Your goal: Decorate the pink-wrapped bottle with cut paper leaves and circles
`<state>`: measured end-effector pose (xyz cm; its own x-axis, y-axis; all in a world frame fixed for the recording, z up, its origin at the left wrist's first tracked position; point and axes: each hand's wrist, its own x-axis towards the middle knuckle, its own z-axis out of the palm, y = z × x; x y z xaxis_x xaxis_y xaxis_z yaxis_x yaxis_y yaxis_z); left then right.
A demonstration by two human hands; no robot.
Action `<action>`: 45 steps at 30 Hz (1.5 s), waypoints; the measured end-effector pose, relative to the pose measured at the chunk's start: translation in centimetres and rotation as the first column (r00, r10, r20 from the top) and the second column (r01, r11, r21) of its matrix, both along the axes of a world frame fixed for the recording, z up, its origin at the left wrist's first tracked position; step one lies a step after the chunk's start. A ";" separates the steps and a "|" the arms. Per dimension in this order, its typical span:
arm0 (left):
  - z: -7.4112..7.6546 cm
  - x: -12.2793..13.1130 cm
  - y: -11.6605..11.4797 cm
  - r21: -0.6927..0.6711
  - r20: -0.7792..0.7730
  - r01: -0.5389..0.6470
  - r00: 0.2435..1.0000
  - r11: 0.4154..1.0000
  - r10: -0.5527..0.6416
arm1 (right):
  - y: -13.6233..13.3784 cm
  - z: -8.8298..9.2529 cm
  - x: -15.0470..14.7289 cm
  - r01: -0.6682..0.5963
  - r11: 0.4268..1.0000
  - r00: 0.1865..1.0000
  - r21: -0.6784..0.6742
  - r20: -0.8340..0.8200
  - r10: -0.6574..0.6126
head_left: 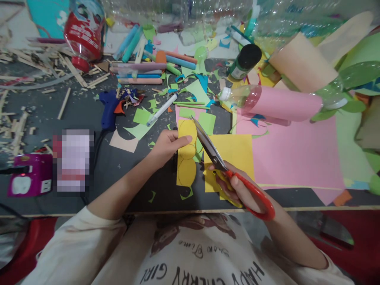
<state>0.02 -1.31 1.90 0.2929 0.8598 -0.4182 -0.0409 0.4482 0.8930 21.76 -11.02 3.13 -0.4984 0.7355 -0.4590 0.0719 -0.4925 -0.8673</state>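
A yellow paper strip (186,172) with round outlines and a partly scalloped right edge is pinched in my left hand (166,147), thumb on top. My right hand (234,184) is closed round the handles of scissors (216,158), one handle red and one yellow. Their blades point up and left, with the tips near the strip's upper right edge. Beneath my right hand lies a yellow sheet (231,152). Small green paper pieces (207,123) are just beyond the strip.
A blue glue gun (108,109), a phone (75,160) and a purple box (31,176) are at the left. Markers (139,73) and scraps lie at the back. To the right are a pink-wrapped bottle (285,103), a black-capped bottle (246,61) and pink paper (297,154).
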 end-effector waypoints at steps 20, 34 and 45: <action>0.8 -0.7 0.9 -0.034 -0.030 0.118 0.992 0.992 -0.119 | 0.0 0.3 2.0 0.019 1.000 0.994 -0.003 0.107 -0.019; 0.1 -1.5 1.8 0.017 0.005 0.017 1.000 1.000 -0.017 | 1.7 2.0 3.8 -0.080 0.948 0.819 0.309 0.562 -0.113; -0.6 -1.5 2.3 0.158 -0.014 -0.141 0.989 0.977 0.145 | 6.1 0.5 10.0 -0.560 0.718 0.341 0.413 0.905 -0.254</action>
